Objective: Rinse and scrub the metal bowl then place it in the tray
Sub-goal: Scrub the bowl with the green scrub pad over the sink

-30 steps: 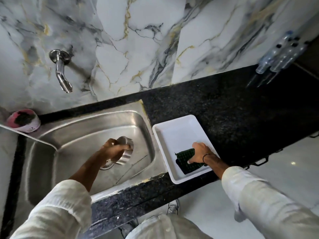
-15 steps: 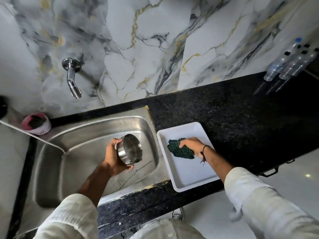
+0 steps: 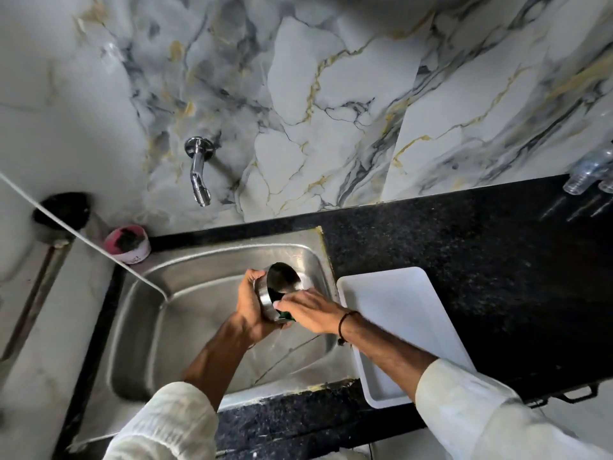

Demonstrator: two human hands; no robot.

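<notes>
My left hand (image 3: 251, 303) holds the small metal bowl (image 3: 280, 283) tilted on its side over the right part of the steel sink (image 3: 185, 293), its opening facing right. My right hand (image 3: 310, 310) presses a green scrub pad (image 3: 286, 315) against the bowl's lower rim; most of the pad is hidden under the fingers. A thin trickle of water drips from the bowl into the sink. The white tray (image 3: 398, 313) lies on the black counter just right of the sink, with nothing in it.
A chrome tap (image 3: 199, 174) sticks out of the marble wall above the sink, with no water running from it. A pink tub (image 3: 126, 244) sits at the sink's back left corner. Clear plastic bottles (image 3: 588, 175) lie at the far right of the black counter (image 3: 481, 247).
My right hand lifted the green scrub pad out of the tray and brought it left to the bowl. My left hand raised the bowl from the sink bottom and tilted it.
</notes>
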